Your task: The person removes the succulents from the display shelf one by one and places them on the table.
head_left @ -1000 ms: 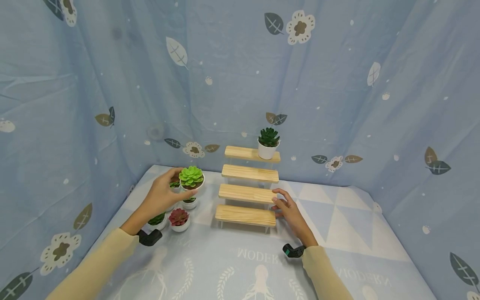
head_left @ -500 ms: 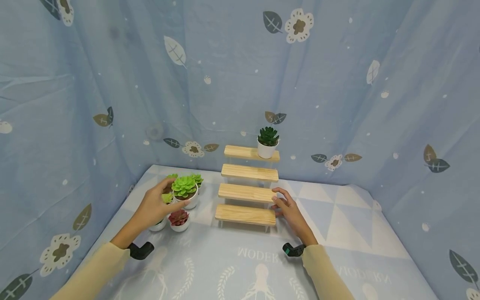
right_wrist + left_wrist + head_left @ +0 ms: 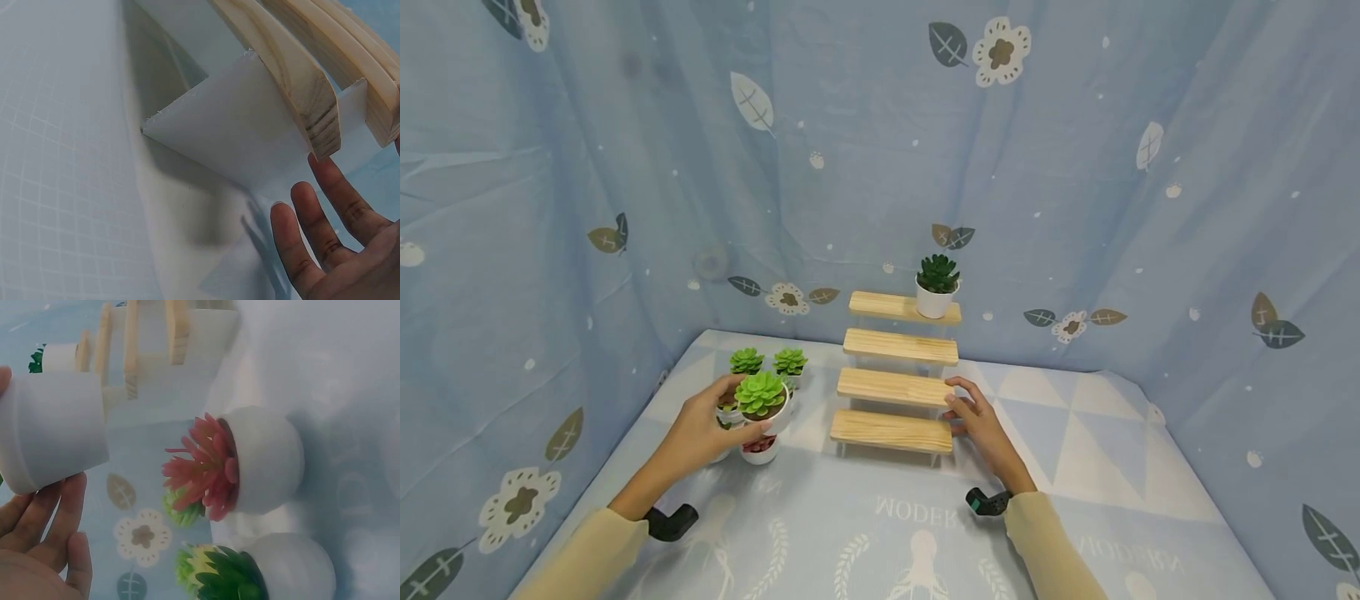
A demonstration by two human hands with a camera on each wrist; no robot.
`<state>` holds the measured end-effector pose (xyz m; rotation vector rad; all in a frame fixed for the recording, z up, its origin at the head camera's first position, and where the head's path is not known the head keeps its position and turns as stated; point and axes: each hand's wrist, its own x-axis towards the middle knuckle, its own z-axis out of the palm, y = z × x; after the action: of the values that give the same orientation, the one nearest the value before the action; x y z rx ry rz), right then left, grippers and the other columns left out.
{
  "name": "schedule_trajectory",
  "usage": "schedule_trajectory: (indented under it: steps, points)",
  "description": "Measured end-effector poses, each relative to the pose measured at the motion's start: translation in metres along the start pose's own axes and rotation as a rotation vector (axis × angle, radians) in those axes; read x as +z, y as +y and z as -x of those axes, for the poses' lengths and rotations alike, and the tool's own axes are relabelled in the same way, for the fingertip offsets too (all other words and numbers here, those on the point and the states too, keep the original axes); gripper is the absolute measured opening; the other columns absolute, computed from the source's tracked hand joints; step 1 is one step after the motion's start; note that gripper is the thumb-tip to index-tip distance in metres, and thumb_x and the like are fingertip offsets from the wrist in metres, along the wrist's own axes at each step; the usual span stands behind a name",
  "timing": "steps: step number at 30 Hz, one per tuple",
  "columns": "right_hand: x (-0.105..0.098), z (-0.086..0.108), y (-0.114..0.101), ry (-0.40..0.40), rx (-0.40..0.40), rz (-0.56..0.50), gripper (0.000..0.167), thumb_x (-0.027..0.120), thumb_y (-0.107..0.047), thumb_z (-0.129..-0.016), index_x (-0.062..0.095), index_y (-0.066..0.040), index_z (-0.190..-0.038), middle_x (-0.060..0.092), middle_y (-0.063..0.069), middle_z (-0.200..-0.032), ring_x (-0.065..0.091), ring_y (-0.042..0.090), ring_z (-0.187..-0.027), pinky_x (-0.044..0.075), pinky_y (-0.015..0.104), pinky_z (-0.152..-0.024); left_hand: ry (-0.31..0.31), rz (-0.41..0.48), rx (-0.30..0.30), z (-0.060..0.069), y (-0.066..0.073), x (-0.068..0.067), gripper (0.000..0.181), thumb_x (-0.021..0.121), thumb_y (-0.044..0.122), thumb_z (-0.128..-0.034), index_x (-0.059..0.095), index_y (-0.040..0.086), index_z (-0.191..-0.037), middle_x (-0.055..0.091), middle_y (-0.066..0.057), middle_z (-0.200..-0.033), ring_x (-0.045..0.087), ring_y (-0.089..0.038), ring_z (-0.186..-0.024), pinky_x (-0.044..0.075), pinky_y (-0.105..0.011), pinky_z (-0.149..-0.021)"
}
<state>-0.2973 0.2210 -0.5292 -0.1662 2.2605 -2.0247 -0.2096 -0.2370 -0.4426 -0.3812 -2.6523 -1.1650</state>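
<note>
My left hand grips a white pot with a bright green succulent between thumb and fingers, raised above the other pots at the left. In the left wrist view, the held white pot is in the air, its plant mostly out of frame. My right hand rests at the right end of a four-step wooden shelf. In the right wrist view its fingers touch or nearly touch a plank's end, slightly bent. A dark green potted succulent stands at the right of the top step.
Below and behind the held pot stand a red succulent, a dark green succulent and light green succulents, all in white pots. A patterned cloth covers the table. Blue curtains enclose the back and sides.
My left hand has moved left and toward me with the green succulent, bringing it lower, over the red one; the rear pots are now uncovered. My right hand has stayed at the shelf.
</note>
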Motion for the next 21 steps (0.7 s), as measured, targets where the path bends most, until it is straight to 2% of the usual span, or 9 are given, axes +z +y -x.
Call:
schedule_trajectory:
  steps: [4, 12, 21]
  points:
    - [-0.001, -0.002, -0.001, 0.000, -0.011, -0.003, 0.051, 0.064, -0.051, -0.100, 0.050, -0.032, -0.146, 0.062, 0.016, -0.128, 0.060, 0.039, -0.114, 0.057, 0.042, -0.083, 0.017, 0.004, 0.022, 0.004, -0.001, -0.001, 0.079, 0.086, 0.044, -0.0848, 0.052, 0.006, -0.145, 0.063, -0.014, -0.131, 0.060, -0.036, -0.112, 0.052, -0.059, -0.087]
    - [0.000, -0.002, -0.002, -0.007, -0.005, 0.000, 0.050, 0.064, -0.049, -0.101, 0.050, -0.032, -0.145, 0.061, 0.016, -0.128, 0.060, 0.039, -0.114, 0.057, 0.041, -0.084, -0.005, -0.037, -0.028, 0.023, -0.002, 0.000, 0.090, 0.086, 0.048, -0.0833, 0.048, -0.001, -0.149, 0.061, -0.022, -0.134, 0.061, -0.038, -0.111, 0.053, -0.058, -0.086]
    - [-0.001, -0.001, 0.000, -0.002, 0.005, -0.007, 0.051, 0.065, -0.048, -0.101, 0.050, -0.031, -0.146, 0.062, 0.015, -0.128, 0.060, 0.039, -0.116, 0.057, 0.040, -0.083, -0.009, -0.015, -0.036, 0.037, -0.009, 0.001, 0.086, 0.087, 0.047, -0.0822, 0.051, 0.001, -0.145, 0.064, -0.015, -0.127, 0.064, -0.034, -0.108, 0.055, -0.055, -0.087]
